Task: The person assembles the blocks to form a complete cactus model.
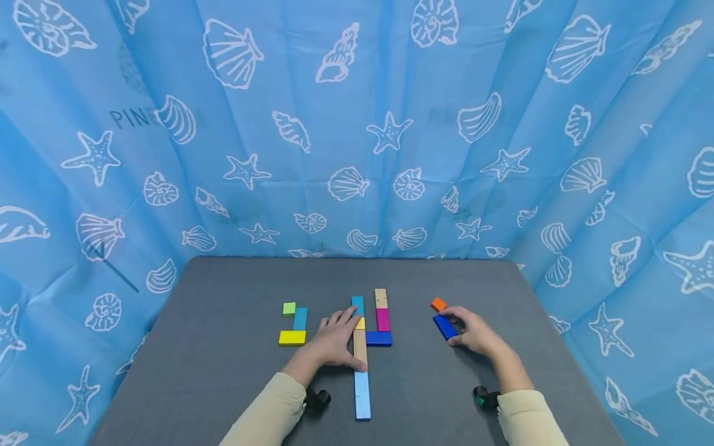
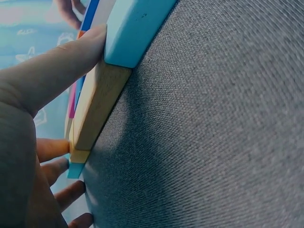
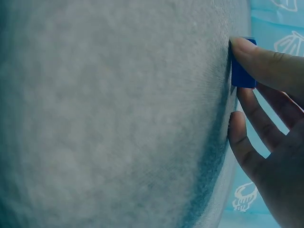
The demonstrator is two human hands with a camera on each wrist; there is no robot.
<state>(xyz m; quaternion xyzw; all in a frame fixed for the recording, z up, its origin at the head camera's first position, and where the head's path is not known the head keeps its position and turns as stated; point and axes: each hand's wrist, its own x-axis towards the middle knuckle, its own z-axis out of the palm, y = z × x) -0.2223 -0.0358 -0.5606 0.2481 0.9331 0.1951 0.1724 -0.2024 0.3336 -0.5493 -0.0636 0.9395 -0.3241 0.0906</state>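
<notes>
The right hand (image 1: pixel 475 332) is pinching a blue block (image 1: pixel 444 327) at the right, near an orange block (image 1: pixel 439 304). The left hand (image 1: pixel 333 344) is resting, fingers spread wide, on the central block column (image 1: pixel 362 396). That column and its right-hand branch (image 1: pixel 383 320) are apparently standing assembled; the blue and orange blocks are lying apart, seemingly unplaced. A left group (image 1: pixel 299 320) is sitting separately. On the far curtain (image 1: pixel 385 80), "PIN" is showing at left, the rest unclear.

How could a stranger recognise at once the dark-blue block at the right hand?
On the grey table, find the right hand. It pinches the dark-blue block beside the small orange block. Unlike the other dark-blue block, by the left hand, this one is held.
</notes>
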